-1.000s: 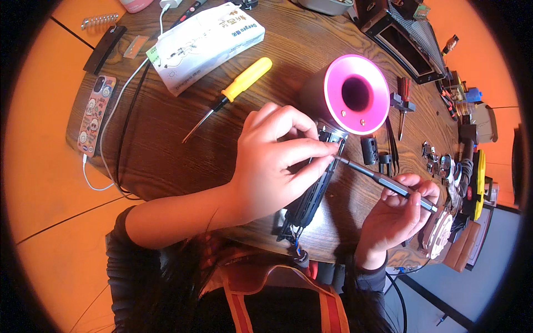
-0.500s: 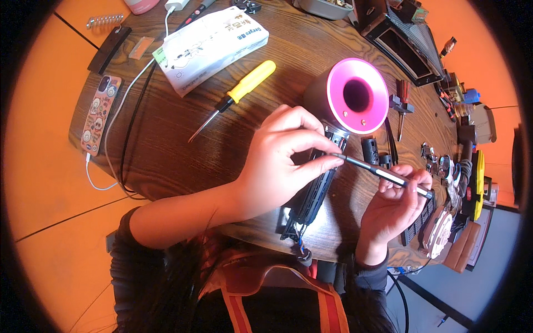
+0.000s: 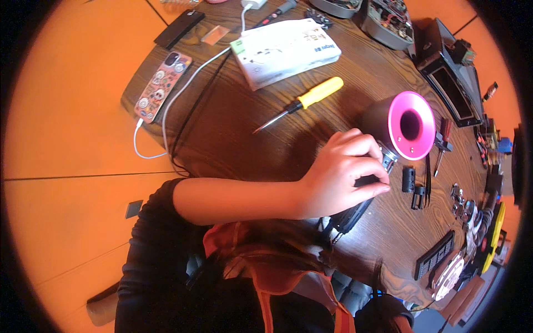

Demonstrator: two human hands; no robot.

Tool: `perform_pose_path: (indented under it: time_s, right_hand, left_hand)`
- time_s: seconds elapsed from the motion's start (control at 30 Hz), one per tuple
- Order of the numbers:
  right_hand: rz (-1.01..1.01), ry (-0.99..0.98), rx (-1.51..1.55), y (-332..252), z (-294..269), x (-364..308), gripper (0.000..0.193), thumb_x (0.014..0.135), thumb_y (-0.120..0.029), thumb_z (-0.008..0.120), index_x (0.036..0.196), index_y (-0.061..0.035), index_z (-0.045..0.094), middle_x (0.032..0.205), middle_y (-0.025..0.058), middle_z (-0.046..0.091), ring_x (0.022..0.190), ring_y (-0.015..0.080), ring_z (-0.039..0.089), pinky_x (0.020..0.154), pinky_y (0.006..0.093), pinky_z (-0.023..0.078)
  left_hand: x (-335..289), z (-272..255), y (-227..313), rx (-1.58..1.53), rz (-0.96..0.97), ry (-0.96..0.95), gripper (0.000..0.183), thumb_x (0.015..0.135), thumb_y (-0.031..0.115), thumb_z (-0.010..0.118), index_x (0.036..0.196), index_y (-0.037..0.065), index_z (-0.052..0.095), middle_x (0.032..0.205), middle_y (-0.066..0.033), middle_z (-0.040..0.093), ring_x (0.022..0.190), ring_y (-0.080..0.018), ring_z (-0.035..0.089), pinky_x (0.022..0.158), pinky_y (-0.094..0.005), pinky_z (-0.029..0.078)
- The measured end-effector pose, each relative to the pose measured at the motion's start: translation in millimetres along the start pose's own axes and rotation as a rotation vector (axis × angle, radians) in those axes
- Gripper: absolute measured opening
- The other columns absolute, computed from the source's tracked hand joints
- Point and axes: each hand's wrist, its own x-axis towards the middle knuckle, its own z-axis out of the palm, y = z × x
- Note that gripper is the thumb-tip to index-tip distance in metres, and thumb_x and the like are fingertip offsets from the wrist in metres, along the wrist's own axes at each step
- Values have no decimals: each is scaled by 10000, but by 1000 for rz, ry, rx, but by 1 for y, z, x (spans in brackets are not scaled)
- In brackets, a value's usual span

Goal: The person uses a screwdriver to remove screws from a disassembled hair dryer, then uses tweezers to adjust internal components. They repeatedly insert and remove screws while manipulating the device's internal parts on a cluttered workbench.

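Observation:
A hair dryer (image 3: pixel 412 126) with a magenta ring on its dark round head lies on the wooden table. Its handle is an exposed black core running toward me. My left hand (image 3: pixel 347 177) is over this handle, thumb and forefinger pinched together near the head; whatever is between them, if anything, is too small to make out. At the lower edge my right sleeve (image 3: pixel 383 317) shows with a sliver of skin, while the hand itself is out of the picture. Beyond my left hand lies a yellow-handled screwdriver (image 3: pixel 322 92).
A white box (image 3: pixel 286 55) stands at the back, left of which a phone in a patterned case (image 3: pixel 164 89) charges on a white cable. Black cylindrical parts (image 3: pixel 408 178) lie right of the handle. A black box-shaped device (image 3: pixel 449 83) and a black grid tray (image 3: pixel 435 255) are at the right.
My right hand has left the dryer and dropped to the lower edge, and the pen-shaped tool it held is out of sight. My left hand stays at the handle. The view has shifted left.

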Motion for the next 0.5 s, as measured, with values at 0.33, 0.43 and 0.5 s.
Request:
perform_pose_path:
  time_s: [0.33, 0.43, 0.5]
  right_hand:
    - [246, -105, -139, 9, 15, -46, 138, 883, -116, 382, 755, -153, 343, 619, -58, 386, 504, 56, 353, 428, 249, 236]
    - [260, -122, -150, 12, 13, -48, 107, 875, -108, 393, 782, -146, 355, 640, -45, 403, 527, 72, 370, 452, 265, 250]
    - [271, -130, -151, 12, 12, -50, 87, 869, -102, 400, 800, -141, 363, 655, -36, 415, 543, 82, 382, 468, 276, 259]
  left_hand:
    - [-2, 1, 1, 25, 78, 37, 136, 645, 143, 741, 699, 104, 623, 757, -9, 528, 704, -174, 509, 640, -302, 380]
    - [-1, 3, 0, -79, 83, 33, 120, 673, 112, 720, 730, 81, 620, 773, -21, 549, 717, -187, 535, 639, -304, 419]
    - [-3, 4, 1, -136, 81, 21, 103, 708, 70, 687, 781, 49, 618, 793, -51, 586, 728, -204, 573, 636, -297, 467]
